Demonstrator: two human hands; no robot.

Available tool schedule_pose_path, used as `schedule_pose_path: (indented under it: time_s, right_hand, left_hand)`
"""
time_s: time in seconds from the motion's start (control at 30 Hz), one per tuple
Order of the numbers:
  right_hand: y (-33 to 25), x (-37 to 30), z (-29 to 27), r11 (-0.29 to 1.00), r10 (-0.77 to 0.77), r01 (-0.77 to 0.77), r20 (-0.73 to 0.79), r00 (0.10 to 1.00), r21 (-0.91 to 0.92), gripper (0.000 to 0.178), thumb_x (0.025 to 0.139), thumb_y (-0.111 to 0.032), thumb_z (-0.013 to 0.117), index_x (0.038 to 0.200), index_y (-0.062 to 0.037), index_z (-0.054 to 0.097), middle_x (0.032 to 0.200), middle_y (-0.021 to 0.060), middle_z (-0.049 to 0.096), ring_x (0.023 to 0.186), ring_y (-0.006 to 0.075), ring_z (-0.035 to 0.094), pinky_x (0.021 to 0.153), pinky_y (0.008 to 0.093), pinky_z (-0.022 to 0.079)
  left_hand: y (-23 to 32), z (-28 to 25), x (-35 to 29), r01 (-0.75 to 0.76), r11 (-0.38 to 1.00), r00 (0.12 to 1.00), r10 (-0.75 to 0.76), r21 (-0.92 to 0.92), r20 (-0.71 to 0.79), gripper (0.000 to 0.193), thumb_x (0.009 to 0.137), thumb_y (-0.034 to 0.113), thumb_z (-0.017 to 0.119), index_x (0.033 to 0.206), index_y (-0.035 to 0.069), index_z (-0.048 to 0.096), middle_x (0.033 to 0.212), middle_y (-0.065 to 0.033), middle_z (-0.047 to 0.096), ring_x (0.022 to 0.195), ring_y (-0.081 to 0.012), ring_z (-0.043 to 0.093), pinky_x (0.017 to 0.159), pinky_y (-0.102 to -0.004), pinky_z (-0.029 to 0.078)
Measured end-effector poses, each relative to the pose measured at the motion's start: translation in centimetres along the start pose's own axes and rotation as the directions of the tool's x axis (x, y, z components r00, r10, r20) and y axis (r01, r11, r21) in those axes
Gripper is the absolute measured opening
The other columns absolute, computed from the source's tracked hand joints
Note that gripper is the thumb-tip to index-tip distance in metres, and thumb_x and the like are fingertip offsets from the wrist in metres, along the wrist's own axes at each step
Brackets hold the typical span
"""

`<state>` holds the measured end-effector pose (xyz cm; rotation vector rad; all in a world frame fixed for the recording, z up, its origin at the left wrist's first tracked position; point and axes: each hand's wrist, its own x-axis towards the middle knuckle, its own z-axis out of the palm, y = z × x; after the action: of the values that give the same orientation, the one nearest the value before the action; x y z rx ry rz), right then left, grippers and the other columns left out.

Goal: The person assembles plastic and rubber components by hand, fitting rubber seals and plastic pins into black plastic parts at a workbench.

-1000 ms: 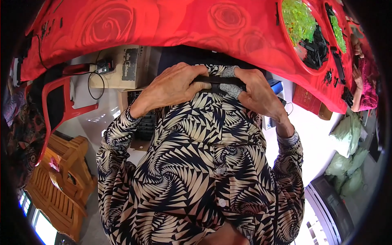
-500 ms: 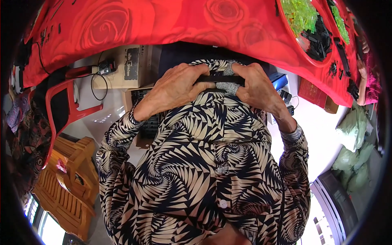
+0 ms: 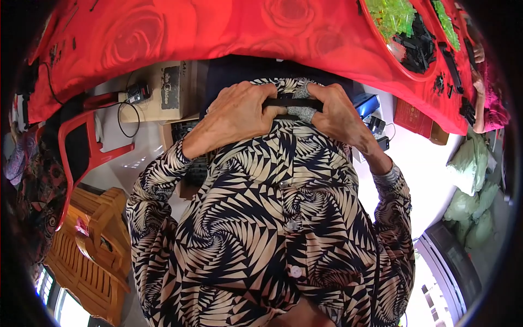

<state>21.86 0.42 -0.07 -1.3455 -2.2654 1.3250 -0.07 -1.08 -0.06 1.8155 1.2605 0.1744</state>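
Observation:
Over my lap, in front of the patterned shirt (image 3: 234,218), my two hands face each other. Between them stretches a thin black strip (image 3: 289,102), with its ends hidden in the fingers; its exact kind I cannot tell. My left hand (image 3: 239,111) is closed, pinching one end between thumb and fingers. At the other end my right hand (image 3: 339,115) is also closed in a pinch, with grey fabric covers (image 3: 303,113) on its thumb and forefinger. A second dark edge shows just below the strip, between the thumbs.
A red rose-patterned cloth (image 3: 218,32) covers the table ahead. At right a red-rimmed basin (image 3: 430,73) holds green and black pieces. A cardboard box (image 3: 158,101) and red chair (image 3: 68,141) stand left, white bags (image 3: 468,163) right. Another person's arm (image 3: 479,103) shows at far right.
The whole view has shifted slightly. Both hands keep their pinch on the black strip, and it stays level between them with little visible movement.

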Motion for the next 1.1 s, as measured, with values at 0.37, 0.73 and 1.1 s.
schedule_pose_path:
  time_s: [0.37, 0.73, 1.1]
  right_hand:
    - [-0.8, 0.8, -4.0, 0.978, -0.094, 0.056, 0.18, 0.979, 0.203, 0.029, 0.065, 0.005, 0.055, 0.093, 0.0033, 0.052, 0.071, 0.0199, 0.059, 0.06, 0.0393, 0.055, 0.056, 0.0391, 0.045]
    - [-2.2, 1.3, -3.1, 0.953, -0.019, 0.09, 0.239, 0.971, -0.29, 0.029, 0.07, -0.013, 0.06, 0.095, 0.0009, 0.059, 0.078, 0.0249, 0.064, 0.077, 0.0434, 0.064, 0.071, 0.0506, 0.052]
    - [-2.0, -0.3, -2.6, 0.937, -0.162, 0.216, 0.207, 0.965, -0.275, 0.034, 0.069, -0.01, 0.057, 0.097, 0.0062, 0.048, 0.073, 0.0243, 0.061, 0.073, 0.0454, 0.062, 0.063, 0.0536, 0.049]
  left_hand:
    - [-0.6, -2.5, 0.3, -0.069, 0.967, 0.979, 0.113, -0.246, 0.171, 0.019, 0.088, 0.011, 0.056, 0.1, -0.004, 0.054, 0.074, -0.0226, 0.059, 0.068, -0.039, 0.057, 0.063, -0.0437, 0.043]
    - [-0.9, -1.8, 0.3, -0.175, 0.983, 0.984, 0.176, -0.048, 0.01, 0.031, 0.091, 0.031, 0.057, 0.106, 0.003, 0.058, 0.086, -0.0269, 0.061, 0.086, -0.0445, 0.058, 0.073, -0.0521, 0.045]
    - [2.5, -2.4, -1.2, -0.088, 0.988, 0.995, 0.081, 0.125, 0.059, 0.031, 0.09, 0.027, 0.059, 0.102, -0.001, 0.055, 0.073, -0.0286, 0.061, 0.077, -0.0483, 0.06, 0.066, -0.0562, 0.047]
